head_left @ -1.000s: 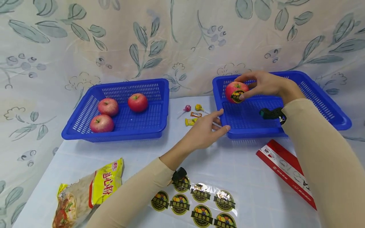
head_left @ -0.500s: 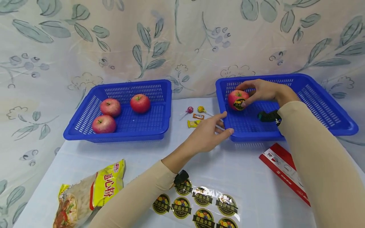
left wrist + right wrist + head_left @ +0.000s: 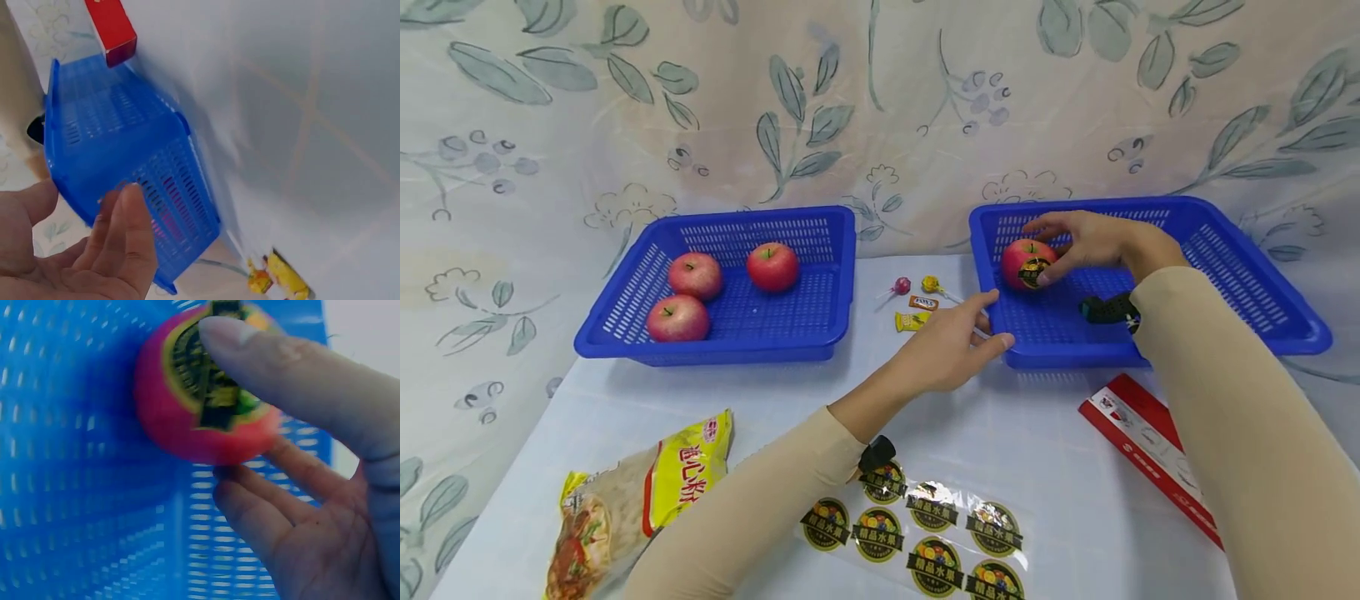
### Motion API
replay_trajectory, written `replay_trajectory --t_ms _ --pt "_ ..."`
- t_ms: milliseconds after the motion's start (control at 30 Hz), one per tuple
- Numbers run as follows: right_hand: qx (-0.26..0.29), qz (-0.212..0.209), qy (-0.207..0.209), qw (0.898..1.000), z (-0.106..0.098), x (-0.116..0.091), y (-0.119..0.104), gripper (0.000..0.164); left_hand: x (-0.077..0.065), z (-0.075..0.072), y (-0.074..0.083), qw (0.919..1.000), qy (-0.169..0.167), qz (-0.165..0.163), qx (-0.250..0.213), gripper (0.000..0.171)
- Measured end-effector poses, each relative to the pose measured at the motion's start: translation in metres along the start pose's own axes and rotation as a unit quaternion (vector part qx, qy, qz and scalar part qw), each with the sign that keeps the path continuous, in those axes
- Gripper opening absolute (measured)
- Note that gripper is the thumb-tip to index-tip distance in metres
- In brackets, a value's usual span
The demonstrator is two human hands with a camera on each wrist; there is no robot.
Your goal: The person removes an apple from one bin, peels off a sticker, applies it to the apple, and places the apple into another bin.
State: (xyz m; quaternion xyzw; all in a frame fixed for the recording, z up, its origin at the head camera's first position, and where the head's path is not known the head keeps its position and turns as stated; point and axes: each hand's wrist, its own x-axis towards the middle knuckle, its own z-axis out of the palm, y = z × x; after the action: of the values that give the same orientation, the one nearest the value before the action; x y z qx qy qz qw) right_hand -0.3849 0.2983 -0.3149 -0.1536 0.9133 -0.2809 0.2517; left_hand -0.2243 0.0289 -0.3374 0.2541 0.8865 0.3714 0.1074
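In the right blue basket (image 3: 1060, 357) sits a red apple (image 3: 1017, 257) with a round black-and-gold sticker (image 3: 1031, 272) on its front. My right hand (image 3: 1093, 237) holds this apple near the basket's left end; the right wrist view shows the thumb across the sticker (image 3: 187, 369) and fingers behind the apple (image 3: 181, 440). My left hand (image 3: 951, 342) touches the same basket's near-left corner, fingers relaxed. In the left wrist view its thumb meets the rim and the fingers lie along the basket's outer wall (image 3: 112, 153).
A left blue basket (image 3: 790, 317) holds three apples (image 3: 772, 267). Lollipops (image 3: 901, 286) and wrapped candies (image 3: 912, 321) lie between the baskets. Nearer are a sheet of round stickers (image 3: 917, 533), a yellow food bag (image 3: 647, 492) and a red-and-white box (image 3: 1150, 450).
My right hand has lowered the stickered apple deeper into the right basket, then stayed almost still. My left hand keeps its place at the basket corner. The head view has shifted slightly.
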Motion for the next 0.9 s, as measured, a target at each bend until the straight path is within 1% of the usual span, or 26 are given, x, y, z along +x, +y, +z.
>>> replay_trajectory --t_ms 33,133,200,300,367,433,533,700,833,900 --pt "-0.012 0.000 0.003 1.000 -0.002 -0.004 -0.004 0.101 -0.001 -0.002 0.001 1.0000 -0.002 -0.003 0.003 0.071" --pt "-0.035 -0.004 0.009 0.999 -0.003 -0.012 -0.017 0.100 -0.007 -0.008 -0.002 0.9998 -0.004 -0.018 0.006 0.076" --pt "-0.051 -0.012 0.015 0.999 -0.004 -0.019 -0.025 0.097 -0.012 -0.013 -0.006 0.9999 -0.001 -0.015 0.003 0.077" --pt "-0.065 -0.028 0.020 0.997 -0.003 -0.033 -0.037 0.094 -0.021 -0.025 -0.011 0.9999 -0.002 0.004 0.012 0.073" --pt "-0.072 -0.044 0.025 0.996 -0.001 -0.042 -0.046 0.092 -0.027 -0.033 -0.014 0.9996 -0.004 0.021 0.021 0.067" --pt "-0.072 -0.063 0.030 0.995 0.003 -0.050 -0.055 0.088 -0.035 -0.040 -0.015 0.9990 -0.007 0.030 0.033 0.060" --pt "-0.069 -0.100 0.039 0.992 0.011 -0.061 -0.070 0.082 -0.048 -0.052 -0.019 0.9985 -0.005 0.036 0.041 0.052" --pt "-0.065 -0.148 0.057 0.985 0.031 -0.076 -0.091 0.073 -0.066 -0.070 -0.029 0.9985 0.012 0.045 0.029 0.044" --pt "-0.064 -0.187 0.072 0.978 0.047 -0.080 -0.106 0.069 -0.077 -0.086 -0.039 0.9974 0.030 0.053 0.039 0.041" --pt "-0.062 -0.205 0.078 0.974 0.055 -0.080 -0.114 0.067 -0.081 -0.096 -0.043 0.9969 0.037 0.051 0.048 0.038"
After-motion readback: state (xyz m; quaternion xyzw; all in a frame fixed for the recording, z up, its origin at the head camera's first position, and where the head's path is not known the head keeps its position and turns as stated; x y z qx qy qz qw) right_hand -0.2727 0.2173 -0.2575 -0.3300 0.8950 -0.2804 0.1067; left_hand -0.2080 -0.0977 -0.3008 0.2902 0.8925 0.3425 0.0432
